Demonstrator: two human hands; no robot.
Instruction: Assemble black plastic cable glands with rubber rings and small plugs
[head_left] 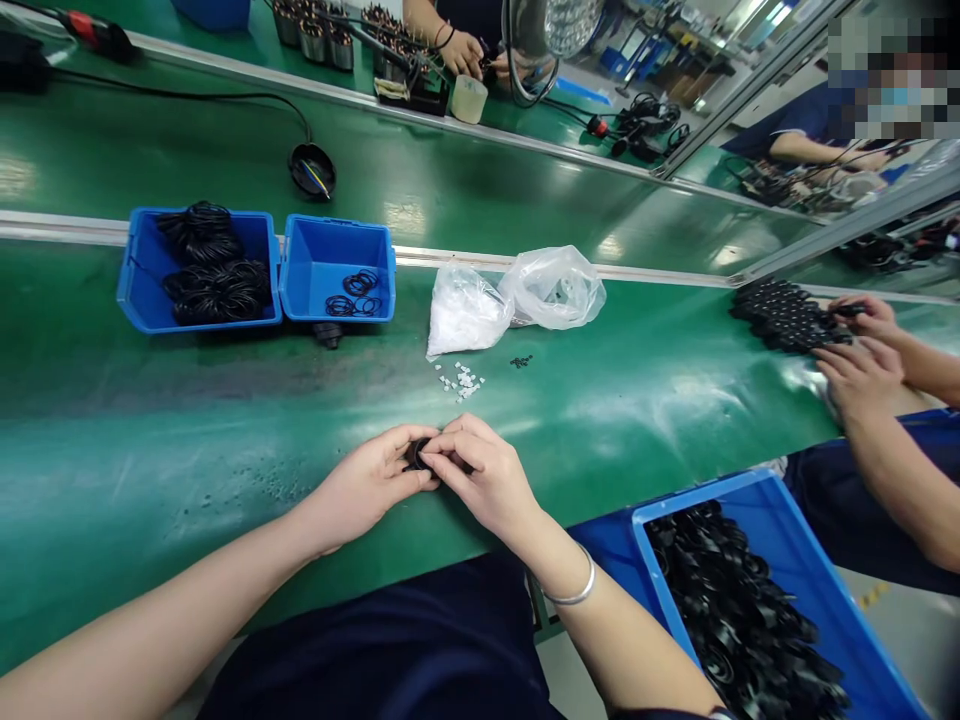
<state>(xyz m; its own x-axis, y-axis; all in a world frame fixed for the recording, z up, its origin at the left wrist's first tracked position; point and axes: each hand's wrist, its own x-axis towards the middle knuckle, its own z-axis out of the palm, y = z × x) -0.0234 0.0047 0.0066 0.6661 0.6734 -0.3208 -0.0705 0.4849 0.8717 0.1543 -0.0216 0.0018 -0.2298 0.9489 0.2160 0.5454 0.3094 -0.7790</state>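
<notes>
A small round black part (pixel 418 454) sits between my two hands over the green table, mostly covered by fingers. My left hand (pixel 373 482) grips its left side with thumb and fingers. Against its right side, my right hand (pixel 480 470) has thumb and fingertips pinched together; whether they hold a second small piece is hidden. Just beyond my hands lie several loose white bits (pixel 461 382) and a few tiny black bits (pixel 520 361). Behind them stand a clear bag of white pieces (pixel 466 312) and an open clear bag (pixel 556 290).
Blue bins hold black ring bundles (pixel 217 290) and loose black rings (pixel 352 305). A blue crate (pixel 772 490) of black parts is at my right. A co-worker's hands (pixel 862 365) touch a cluster of black parts (pixel 780 315). A black cup (pixel 312 172) with wires lies beyond the rail.
</notes>
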